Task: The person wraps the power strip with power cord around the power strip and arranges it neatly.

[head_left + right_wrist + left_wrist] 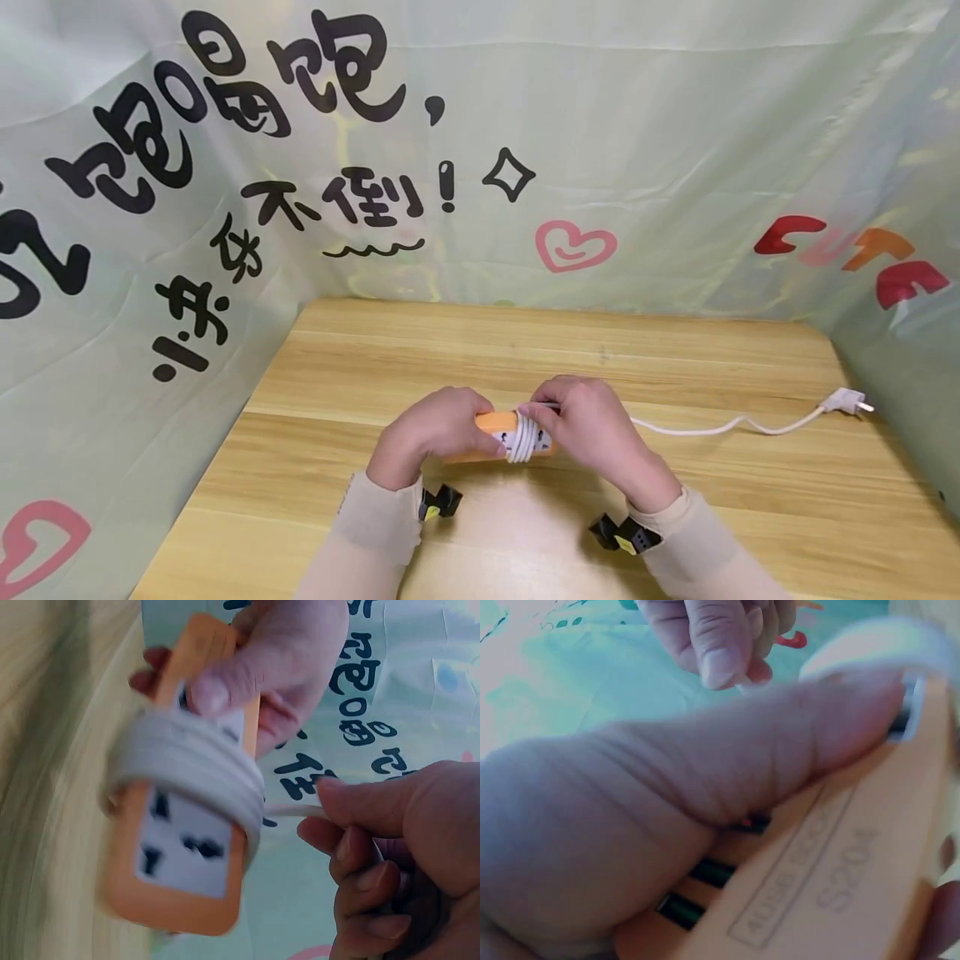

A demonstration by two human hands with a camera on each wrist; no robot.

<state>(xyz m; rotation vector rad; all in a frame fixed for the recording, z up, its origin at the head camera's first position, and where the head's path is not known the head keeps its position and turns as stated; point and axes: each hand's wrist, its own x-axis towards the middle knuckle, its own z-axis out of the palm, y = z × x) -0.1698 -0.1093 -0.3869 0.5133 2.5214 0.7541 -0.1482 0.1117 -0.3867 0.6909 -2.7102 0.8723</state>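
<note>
My left hand [442, 425] grips an orange power strip [493, 420] by one end, thumb laid along its socket face. Print on its side in the left wrist view reads S204, beside several USB slots. White cord [522, 439] is wound in several turns around the middle of the strip. In the right wrist view a white panel [184, 862] with black socket holes shows below the coil. Pinched between thumb and curled fingers of my right hand [592, 427] is the cord, a short stretch running from there to the coil.
From the right hand the cord's loose end trails right over the wooden table [375, 358] to a white plug [846, 402] near the right edge. A pale printed cloth [660, 150] with black characters hangs behind the table and at both sides.
</note>
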